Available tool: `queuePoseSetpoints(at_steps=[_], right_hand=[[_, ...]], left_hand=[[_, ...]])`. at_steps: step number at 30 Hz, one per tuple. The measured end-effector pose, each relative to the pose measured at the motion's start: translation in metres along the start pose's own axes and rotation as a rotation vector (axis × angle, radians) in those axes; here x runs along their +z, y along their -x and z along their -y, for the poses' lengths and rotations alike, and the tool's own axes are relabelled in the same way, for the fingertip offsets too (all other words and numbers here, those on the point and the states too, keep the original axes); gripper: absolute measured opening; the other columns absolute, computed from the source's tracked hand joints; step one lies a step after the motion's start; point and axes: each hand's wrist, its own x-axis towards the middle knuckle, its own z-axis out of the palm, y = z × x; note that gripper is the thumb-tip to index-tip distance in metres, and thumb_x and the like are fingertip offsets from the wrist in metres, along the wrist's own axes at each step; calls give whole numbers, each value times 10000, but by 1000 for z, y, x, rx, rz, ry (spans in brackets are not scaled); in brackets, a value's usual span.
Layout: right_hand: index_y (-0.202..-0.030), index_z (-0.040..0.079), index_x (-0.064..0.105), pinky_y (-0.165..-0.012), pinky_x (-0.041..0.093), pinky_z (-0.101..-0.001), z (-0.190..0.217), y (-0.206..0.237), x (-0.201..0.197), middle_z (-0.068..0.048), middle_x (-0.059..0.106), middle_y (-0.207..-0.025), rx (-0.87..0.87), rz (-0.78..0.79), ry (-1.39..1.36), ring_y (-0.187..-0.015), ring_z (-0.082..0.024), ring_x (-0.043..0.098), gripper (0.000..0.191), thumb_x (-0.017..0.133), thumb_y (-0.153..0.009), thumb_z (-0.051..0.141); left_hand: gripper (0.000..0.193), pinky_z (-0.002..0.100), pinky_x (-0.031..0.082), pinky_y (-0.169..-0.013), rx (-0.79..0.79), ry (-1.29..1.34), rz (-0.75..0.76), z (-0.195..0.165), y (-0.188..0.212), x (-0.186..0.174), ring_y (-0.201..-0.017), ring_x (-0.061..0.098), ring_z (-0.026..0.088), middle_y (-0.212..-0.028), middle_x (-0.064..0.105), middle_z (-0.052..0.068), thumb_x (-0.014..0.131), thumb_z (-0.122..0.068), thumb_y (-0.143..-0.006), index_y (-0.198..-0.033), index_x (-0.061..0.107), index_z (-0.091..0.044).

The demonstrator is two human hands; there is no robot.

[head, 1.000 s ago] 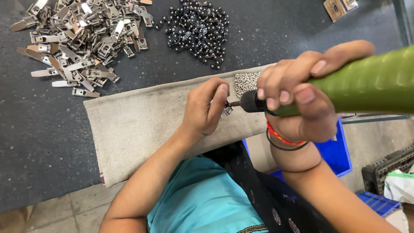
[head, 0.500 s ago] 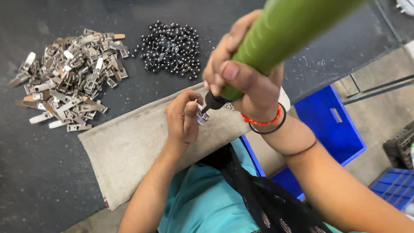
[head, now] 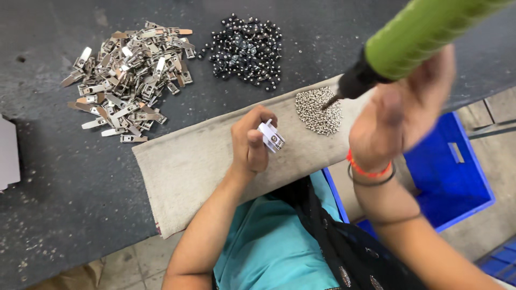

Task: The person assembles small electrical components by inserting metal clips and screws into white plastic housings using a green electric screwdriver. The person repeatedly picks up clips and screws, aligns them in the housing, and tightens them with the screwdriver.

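Nearest me, my left hand (head: 251, 144) rests on the beige cloth (head: 188, 161), fingers curled tight around a small metal clip (head: 272, 137) that sticks up from between thumb and forefinger. I judge the clip light, stiff and rather slick, with thin edges; pinching it by its flat sides, as now, looks the safest hold, since it could easily twist or slip out under pressure.

To the right of the cloth's middle, my right hand (head: 400, 121) is raised and blurred, wrapped around a powered screwdriver with a green body (head: 424, 32). Its dark tip (head: 330, 102) points down at a heap of small silver screws (head: 319, 109) lying on the cloth's far end. The driver looks bulky next to the clip; I would keep the grip near its front for control. The screws are tiny and likely to roll or scatter.

Right of the cloth and lower sits a blue crate (head: 457, 177).

Beyond the cloth, on the dark table (head: 64, 204), lie a pile of black beads (head: 244, 48) and, further left, a pile of metal clips (head: 126, 80).
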Motion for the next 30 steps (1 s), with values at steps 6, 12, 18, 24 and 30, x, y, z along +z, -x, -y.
queuePoseSetpoints(at_steps=[6,12,18,24,30], right_hand=[[-1332,42,632,-904,519,-332,19,24,-15,-77,619,-1192,117,606,417,-1011,-232,627,520,832,-854,92],[-1330,3,621,-898,568,-316,6,1,-28,-171,638,-1189,217,900,318,-1003,-198,666,613,864,-777,108],[-1335,-10,591,-871,549,-331,-1,-43,-65,-158,643,-1122,4,11,296,-960,-212,645,550,799,-891,241],[-1381,-45,518,-831,531,-356,-41,-145,-67,-149,616,-1063,327,361,-238,-905,-227,607,641,737,-1016,435],[-1359,-45,486,-781,520,-379,-40,-140,-22,-168,613,-1039,301,373,-337,-879,-272,626,695,678,-1044,544]], left_hand=[[939,339,485,-679,24,-17,82,-1,1,3,-761,654,223,-826,628,91,171,-832,-1003,-927,632,-17],[917,352,497,-693,57,-92,65,15,3,9,-782,671,251,-832,641,116,173,-802,-1008,-997,651,-19],[524,353,507,-715,60,-93,30,13,2,7,-781,647,252,-835,621,127,428,-488,-1089,-1000,649,-21],[464,316,467,-626,-85,-61,27,12,-1,-4,-678,616,168,-758,633,74,427,-423,-1047,-933,659,-37],[612,283,420,-551,-100,-40,-14,17,4,-13,-586,580,128,-670,614,46,367,-506,-1065,-833,653,-18]])
